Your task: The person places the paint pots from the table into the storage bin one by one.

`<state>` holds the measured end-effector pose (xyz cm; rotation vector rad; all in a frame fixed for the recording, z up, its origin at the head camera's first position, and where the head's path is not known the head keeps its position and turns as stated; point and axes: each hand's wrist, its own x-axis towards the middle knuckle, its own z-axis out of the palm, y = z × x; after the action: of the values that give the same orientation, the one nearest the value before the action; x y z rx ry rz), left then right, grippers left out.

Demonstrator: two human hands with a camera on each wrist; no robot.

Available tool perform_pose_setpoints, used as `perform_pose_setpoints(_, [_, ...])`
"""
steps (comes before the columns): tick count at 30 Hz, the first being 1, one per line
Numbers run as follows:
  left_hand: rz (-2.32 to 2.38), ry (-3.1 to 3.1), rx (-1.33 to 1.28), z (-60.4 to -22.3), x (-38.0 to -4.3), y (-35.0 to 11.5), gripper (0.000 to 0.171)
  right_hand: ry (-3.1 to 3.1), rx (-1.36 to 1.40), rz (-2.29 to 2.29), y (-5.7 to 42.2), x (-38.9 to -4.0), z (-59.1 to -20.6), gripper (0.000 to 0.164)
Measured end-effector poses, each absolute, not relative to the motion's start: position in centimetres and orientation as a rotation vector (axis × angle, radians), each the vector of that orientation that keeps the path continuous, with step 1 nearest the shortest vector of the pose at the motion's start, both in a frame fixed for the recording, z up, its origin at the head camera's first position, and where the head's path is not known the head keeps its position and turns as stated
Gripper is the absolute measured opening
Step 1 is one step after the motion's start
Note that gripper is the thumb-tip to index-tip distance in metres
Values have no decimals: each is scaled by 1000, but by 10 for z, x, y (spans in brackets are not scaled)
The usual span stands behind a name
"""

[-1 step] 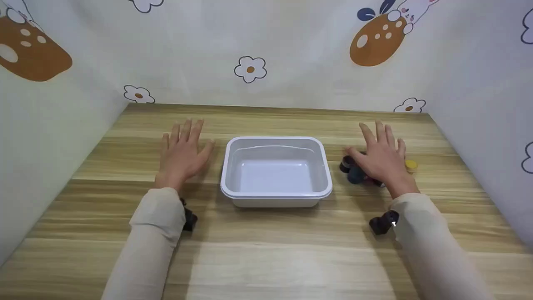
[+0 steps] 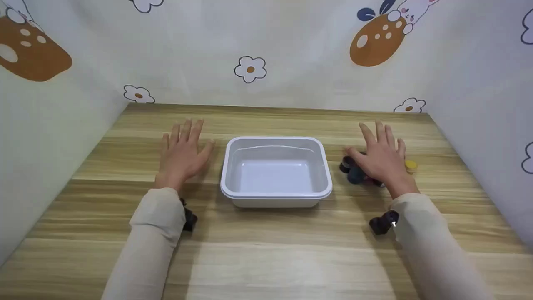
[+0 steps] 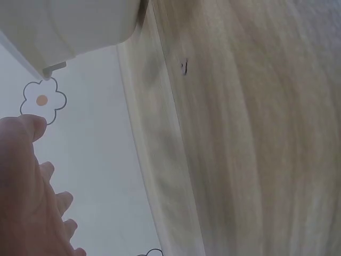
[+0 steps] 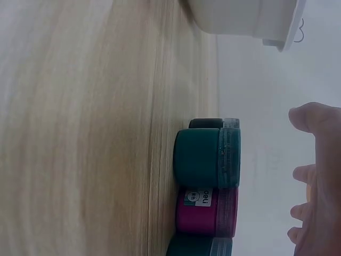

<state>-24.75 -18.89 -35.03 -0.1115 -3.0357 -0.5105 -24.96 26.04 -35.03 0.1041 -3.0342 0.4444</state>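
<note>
My left hand [image 2: 181, 158], fingers spread and straight, hovers palm down to the left of a white plastic tub [image 2: 275, 202]. Nothing is in its grasp. On the tub's other side my right hand [image 2: 381, 160] is spread over a cluster of small paint jars and hides part of them. In the right wrist view a teal jar [image 4: 197, 158] and a magenta jar [image 4: 197, 212] stand side by side, with a dark green jar [image 4: 194, 247] at the lower edge. A yellow-topped jar [image 2: 411, 166] shows beyond the right hand, and a black jar [image 2: 346, 163] by its thumb.
The wood-grain table [image 2: 266, 254] meets a pale backdrop [image 2: 200, 54] printed with flowers and rabbits at the back and sides. Each wrist carries a small black camera; the left one [image 2: 190, 220] sits at the cuff. A small dark mark [image 3: 184, 66] lies on the tabletop.
</note>
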Motion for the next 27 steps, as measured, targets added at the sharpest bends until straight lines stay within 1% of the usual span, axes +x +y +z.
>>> perform_pose_setpoints(19, [-572,-3000,-114,-352,-243,-188,72,-3032,109,467,262,-251,-353,92])
perform_pose_setpoints(23, [-673,-2979,-155,-353,-240,-184,71,-3029,97,485,265,-249,-354,91])
perform_pose_setpoints(27, [-892,-2927,-252,-355,-237,-180,65,-3017,104,523,268,-247,-354,89])
